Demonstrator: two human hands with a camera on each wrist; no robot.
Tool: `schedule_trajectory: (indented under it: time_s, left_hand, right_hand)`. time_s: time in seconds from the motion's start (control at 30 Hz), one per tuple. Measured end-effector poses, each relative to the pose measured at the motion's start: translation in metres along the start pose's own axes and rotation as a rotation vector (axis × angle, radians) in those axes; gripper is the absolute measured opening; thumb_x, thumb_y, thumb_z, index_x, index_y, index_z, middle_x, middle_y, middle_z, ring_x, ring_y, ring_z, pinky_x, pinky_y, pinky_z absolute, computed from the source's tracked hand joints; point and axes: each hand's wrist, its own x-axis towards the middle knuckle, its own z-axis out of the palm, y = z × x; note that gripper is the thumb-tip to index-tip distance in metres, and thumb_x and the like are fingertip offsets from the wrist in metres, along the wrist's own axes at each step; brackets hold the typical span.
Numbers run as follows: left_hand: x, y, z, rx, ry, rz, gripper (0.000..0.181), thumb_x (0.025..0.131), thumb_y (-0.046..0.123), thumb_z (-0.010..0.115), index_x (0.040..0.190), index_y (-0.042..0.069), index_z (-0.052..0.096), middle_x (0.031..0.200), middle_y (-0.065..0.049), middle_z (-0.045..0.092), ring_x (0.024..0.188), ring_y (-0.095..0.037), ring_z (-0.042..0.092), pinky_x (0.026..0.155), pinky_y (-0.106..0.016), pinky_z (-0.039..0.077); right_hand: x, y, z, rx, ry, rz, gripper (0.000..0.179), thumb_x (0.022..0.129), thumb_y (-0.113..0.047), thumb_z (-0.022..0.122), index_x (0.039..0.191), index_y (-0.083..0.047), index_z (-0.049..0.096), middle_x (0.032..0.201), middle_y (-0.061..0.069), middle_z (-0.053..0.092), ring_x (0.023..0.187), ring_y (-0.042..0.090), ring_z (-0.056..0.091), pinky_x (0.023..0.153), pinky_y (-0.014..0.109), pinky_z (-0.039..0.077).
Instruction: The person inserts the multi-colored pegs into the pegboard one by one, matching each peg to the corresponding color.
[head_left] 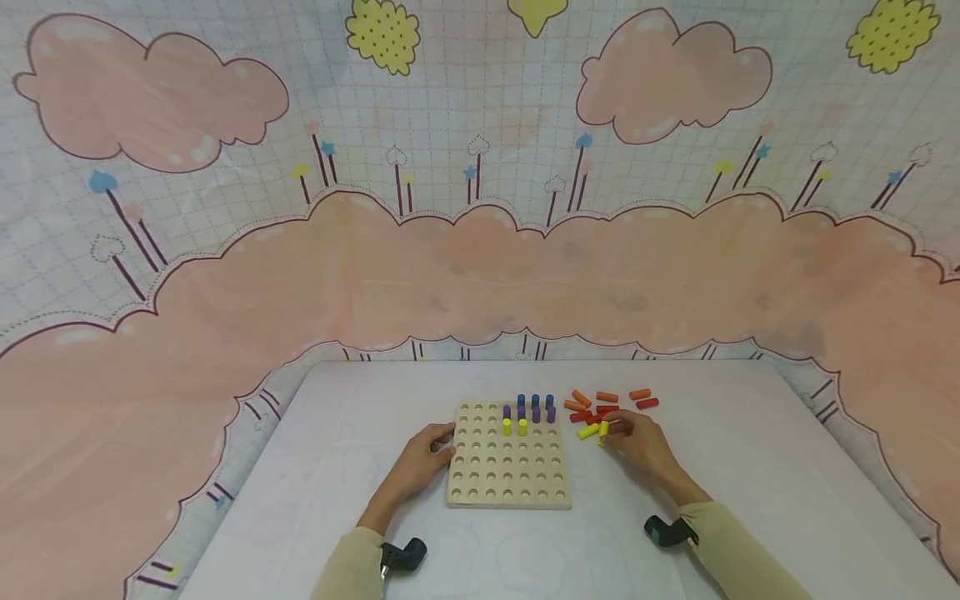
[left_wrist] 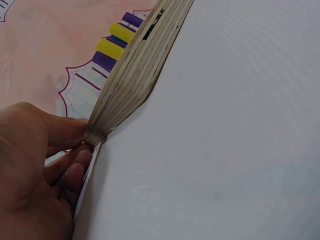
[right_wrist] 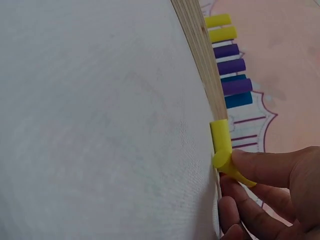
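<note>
Cloud-printed backdrop [head_left: 540, 275] hangs behind a white table [head_left: 360, 467]; take 12 o'clock as straight away from the person. Right of centre, the right hand [head_left: 641, 443] pinches a yellow peg [head_left: 603, 429] between thumb and fingers, no gap left in that grip. This peg sits on the hand's 9 o'clock side, tilted, its long axis near 12-to-6 in the head view. From it, the wooden pegboard [head_left: 499, 468] lies at 9 o'clock, two standing yellow pegs [head_left: 522, 427] in the same direction. The left hand [head_left: 422, 457] has thumb and fingers on the board's 9 o'clock edge, well apart from the loose pieces; the right is nearer those. Red pegs [head_left: 581, 416] and orange pegs [head_left: 607, 397] lie scattered from its 10 to 12 o'clock. Purple pegs [head_left: 536, 414] and blue pegs [head_left: 536, 401] stand toward the board's 1 o'clock.
</note>
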Motion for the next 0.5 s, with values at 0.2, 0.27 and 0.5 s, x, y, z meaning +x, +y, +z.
schedule_trajectory:
  time_s: [0.2, 0.27, 0.5]
  left_hand:
    - [0.003, -0.001, -0.001, -0.007, 0.0, -0.009, 0.043, 0.095, 0.013, 0.062, 0.138, 0.006, 0.056, 0.129, -0.01, 0.062, 0.116, -0.027, 0.058, 0.101, -0.048, 0.047]
    - [0.004, -0.001, -0.001, -0.002, -0.004, 0.0, 0.043, 0.095, 0.013, 0.062, 0.138, 0.006, 0.055, 0.129, -0.011, 0.062, 0.116, -0.027, 0.058, 0.1, -0.048, 0.048]
    - [0.006, -0.003, -0.002, 0.003, -0.009, 0.014, 0.043, 0.095, 0.013, 0.062, 0.137, 0.005, 0.056, 0.129, -0.012, 0.062, 0.115, -0.027, 0.058, 0.099, -0.048, 0.048]
  right_hand:
    - [-0.001, -0.004, 0.001, 0.046, 0.019, -0.009, 0.03, 0.087, -0.009, 0.073, 0.116, -0.003, 0.065, 0.103, 0.013, 0.071, 0.094, 0.025, 0.065, 0.085, 0.039, 0.058]
    - [-0.003, -0.009, 0.002, 0.065, 0.031, -0.013, 0.032, 0.087, -0.01, 0.073, 0.117, -0.003, 0.065, 0.104, 0.013, 0.071, 0.095, 0.025, 0.065, 0.083, 0.037, 0.058]
    - [-0.005, -0.029, 0.008, 0.143, 0.043, -0.028, 0.032, 0.089, -0.01, 0.071, 0.12, -0.005, 0.066, 0.111, 0.013, 0.069, 0.1, 0.026, 0.064, 0.079, 0.029, 0.058]
